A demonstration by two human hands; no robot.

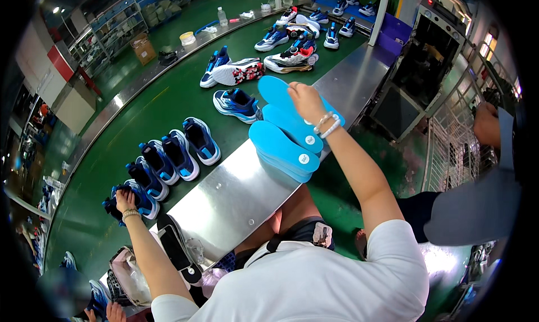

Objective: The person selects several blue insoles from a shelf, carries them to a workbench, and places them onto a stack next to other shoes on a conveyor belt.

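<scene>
At the near end of a row of navy and white sneakers, my left hand [125,201] is closed on the collar of a sneaker [147,203]; some fingertips are hidden inside. Several more sneakers [178,154] stand beside it, toes toward me. My right hand [307,101] pinches the edge of a light blue insole [273,90] at the far right of the metal ledge [219,201]. Closer to me lie two stacks of the same insoles, a nearer stack [275,145] and a farther stack [289,125], with round white labels at their heels.
Mixed sneakers [289,58] crowd the far part of the green belt [163,106]. A black insole-shaped piece [174,243] and a bag [130,274] lie at lower left, near another person's hand [115,312]. At right are a person in grey [477,209] and a wire rack [457,148].
</scene>
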